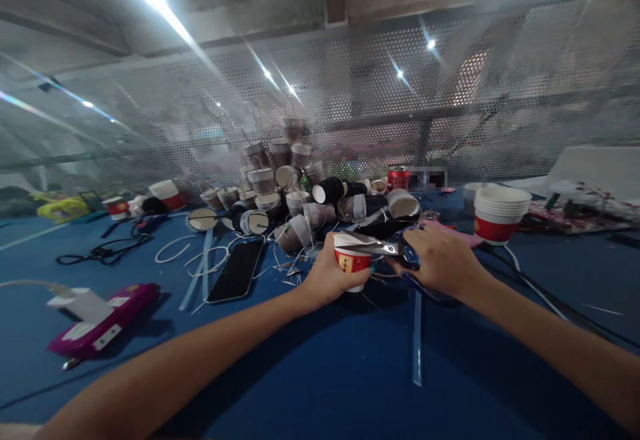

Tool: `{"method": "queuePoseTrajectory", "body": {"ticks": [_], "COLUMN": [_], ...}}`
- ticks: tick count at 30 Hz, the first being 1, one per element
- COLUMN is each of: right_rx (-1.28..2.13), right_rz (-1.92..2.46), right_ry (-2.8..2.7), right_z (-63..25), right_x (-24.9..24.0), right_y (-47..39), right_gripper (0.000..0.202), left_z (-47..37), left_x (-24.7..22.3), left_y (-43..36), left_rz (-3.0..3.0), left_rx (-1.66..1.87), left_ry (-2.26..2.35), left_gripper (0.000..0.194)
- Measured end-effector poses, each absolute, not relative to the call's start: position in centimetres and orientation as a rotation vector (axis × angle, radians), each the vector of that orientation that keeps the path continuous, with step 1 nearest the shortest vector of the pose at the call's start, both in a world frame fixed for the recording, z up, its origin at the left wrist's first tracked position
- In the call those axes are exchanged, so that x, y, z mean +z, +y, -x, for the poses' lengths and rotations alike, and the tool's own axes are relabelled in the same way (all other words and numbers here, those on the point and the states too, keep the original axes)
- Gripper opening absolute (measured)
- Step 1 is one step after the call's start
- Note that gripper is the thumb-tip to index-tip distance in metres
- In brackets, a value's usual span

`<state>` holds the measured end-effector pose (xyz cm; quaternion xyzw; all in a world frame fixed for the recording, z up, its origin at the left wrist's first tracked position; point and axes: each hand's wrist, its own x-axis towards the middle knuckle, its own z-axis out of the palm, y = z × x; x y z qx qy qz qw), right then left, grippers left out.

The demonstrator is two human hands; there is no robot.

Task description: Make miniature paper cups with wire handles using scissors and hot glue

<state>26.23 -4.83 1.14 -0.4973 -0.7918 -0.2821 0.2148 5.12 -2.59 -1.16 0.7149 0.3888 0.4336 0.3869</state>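
Across a blue tabletop before a perforated metal screen, I see my left hand grasping one red-and-white paper cup just in front of the piled cups, my right hand gripping one pair of scissors, blades at the cup's rim, with one phone and one purple power strip leftward.
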Motion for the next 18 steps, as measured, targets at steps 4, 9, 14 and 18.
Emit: {"method": "queuePoseTrajectory", "body": {"ticks": [4,9,14,18], "right_rx": [-0.759,-0.745,-0.715,-0.667], "right_rz": [1.363,1.377,1.370,1.365], "right_ry": [-2.185,-2.179,-2.171,-2.156], "right_z": [-26.19,-26.22,-26.27,-26.33], "right_x": [1.17,1.21,1.16,1.02], "right_y": [-4.84,-4.79,-4.71,-4.55], "right_gripper": [0.033,0.034,0.033,0.035], "left_z": [-5.18,-5.23,-5.27,-5.21], "left_x": [-1.08,-0.74,-0.65,-0.83], "left_y": [-2.59,-2.80,-2.92,-2.63], "left_rz": [-1.805,-1.805,-1.812,-1.812], "left_rx": [1.107,1.134,1.162,1.186], "left_ry": [0.986,1.019,1.087,1.053], "left_gripper": [0.053,0.051,0.049,0.051]}}
